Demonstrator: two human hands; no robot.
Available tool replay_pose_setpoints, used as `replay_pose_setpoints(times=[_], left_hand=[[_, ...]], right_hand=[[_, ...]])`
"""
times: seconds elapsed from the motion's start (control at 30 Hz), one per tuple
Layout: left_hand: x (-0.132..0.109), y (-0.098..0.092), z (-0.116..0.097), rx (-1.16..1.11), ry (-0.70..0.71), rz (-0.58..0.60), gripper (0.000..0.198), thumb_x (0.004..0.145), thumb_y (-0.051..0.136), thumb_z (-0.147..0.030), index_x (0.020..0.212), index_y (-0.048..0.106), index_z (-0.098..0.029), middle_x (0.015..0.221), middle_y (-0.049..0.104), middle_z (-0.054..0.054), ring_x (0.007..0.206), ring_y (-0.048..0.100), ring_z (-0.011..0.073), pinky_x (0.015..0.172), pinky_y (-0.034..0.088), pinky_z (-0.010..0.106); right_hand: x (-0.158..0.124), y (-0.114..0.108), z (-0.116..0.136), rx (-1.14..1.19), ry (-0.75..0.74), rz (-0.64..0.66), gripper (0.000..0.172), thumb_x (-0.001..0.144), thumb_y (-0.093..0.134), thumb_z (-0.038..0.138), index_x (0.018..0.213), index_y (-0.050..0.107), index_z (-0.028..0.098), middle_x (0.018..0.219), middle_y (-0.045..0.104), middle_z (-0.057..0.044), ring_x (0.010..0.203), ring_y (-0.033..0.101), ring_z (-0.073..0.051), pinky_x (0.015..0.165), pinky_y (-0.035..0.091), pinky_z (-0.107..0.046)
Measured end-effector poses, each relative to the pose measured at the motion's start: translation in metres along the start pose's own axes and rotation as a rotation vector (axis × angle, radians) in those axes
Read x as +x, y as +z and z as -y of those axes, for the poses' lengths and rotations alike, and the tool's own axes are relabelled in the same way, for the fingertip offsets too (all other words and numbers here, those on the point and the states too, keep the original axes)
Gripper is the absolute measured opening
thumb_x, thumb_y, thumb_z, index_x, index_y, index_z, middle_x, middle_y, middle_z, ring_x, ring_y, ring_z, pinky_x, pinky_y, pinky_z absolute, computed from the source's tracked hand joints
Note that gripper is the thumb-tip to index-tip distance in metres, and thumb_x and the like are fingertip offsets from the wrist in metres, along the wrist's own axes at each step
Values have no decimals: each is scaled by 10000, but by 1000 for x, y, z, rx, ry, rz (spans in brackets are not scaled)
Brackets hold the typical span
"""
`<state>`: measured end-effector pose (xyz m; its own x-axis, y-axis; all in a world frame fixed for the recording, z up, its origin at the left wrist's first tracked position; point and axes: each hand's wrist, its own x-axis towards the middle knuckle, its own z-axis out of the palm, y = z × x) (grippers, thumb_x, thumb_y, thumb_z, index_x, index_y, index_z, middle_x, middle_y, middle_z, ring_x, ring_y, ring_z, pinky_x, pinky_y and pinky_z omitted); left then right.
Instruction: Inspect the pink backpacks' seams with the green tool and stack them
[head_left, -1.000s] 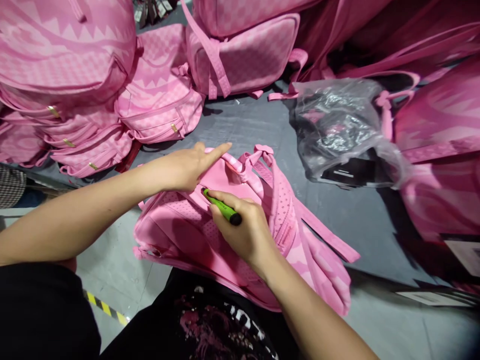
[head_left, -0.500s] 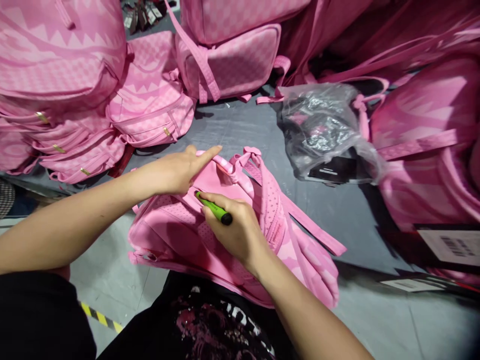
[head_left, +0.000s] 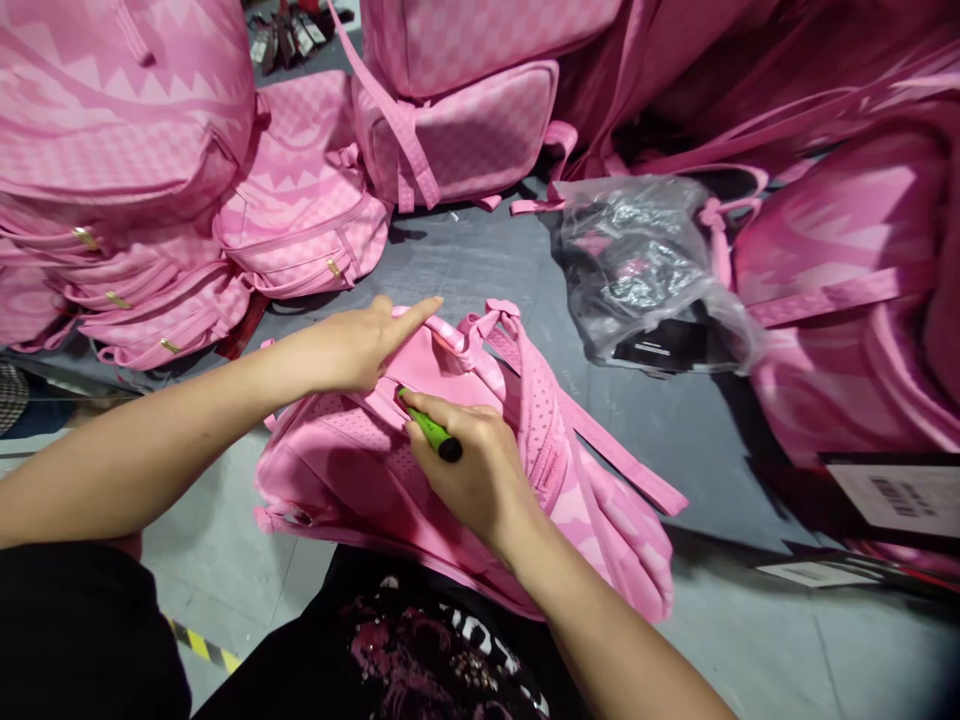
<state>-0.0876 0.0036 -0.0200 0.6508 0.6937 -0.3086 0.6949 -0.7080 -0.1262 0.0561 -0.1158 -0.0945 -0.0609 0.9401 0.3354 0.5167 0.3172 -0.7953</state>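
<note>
A pink backpack with perforated shoulder straps lies across my lap and against the edge of the grey table. My left hand grips its upper edge beside the carry handle; the index finger stretches along it and the other fingers are mostly hidden. A green marker pen with a black end is pinched in my right hand. Its tip points at the pink fabric just below my left hand, and I cannot tell whether it touches.
Pink backpacks stand at the back and left of the grey table. A clear plastic bag with dark contents lies right of centre. More pink bags and a barcode label are at the right. Dark tags lie far back.
The marker and my right hand have shifted very slightly across the fabric, with the marker turned a little. My left hand keeps its place on the backpack.
</note>
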Motion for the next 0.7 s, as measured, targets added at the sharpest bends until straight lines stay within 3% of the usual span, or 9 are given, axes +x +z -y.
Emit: replay_pose_setpoints(times=[0.4, 0.5, 0.6, 0.7], left_hand=[[-1, 3, 6, -31, 30, -29, 907, 865, 510, -215, 1606, -5, -297, 1164, 517, 121, 848, 654, 215, 678, 441, 266], [-2, 7, 10, -46, 56, -50, 864, 875, 486, -224, 1610, 31, -240, 1107, 527, 125, 826, 648, 233, 705, 457, 296], [3, 15, 17, -51, 58, -81, 843, 877, 463, -224, 1609, 46, -199, 1041, 530, 114, 744, 622, 228, 682, 461, 310], [7, 23, 22, -51, 93, -119, 837, 879, 455, -224, 1608, 44, -214, 1027, 534, 104, 721, 600, 222, 659, 451, 310]], right_hand=[[4, 3, 4, 41, 126, 56, 323, 885, 594, 190, 1169, 747, 224, 1044, 797, -44, 892, 756, -197, 868, 563, -323], [6, 6, 12, 82, 153, 91, 324, 894, 600, 214, 1189, 734, 209, 1004, 801, -34, 858, 747, -170, 825, 555, -284], [1, -13, 20, 75, 118, 82, 226, 900, 596, 233, 1056, 758, 207, 988, 799, -28, 943, 739, -164, 884, 546, -274], [-15, -61, 16, 26, -29, -172, 180, 923, 537, 213, 945, 716, 204, 1157, 757, -64, 1145, 680, -176, 996, 517, -294]])
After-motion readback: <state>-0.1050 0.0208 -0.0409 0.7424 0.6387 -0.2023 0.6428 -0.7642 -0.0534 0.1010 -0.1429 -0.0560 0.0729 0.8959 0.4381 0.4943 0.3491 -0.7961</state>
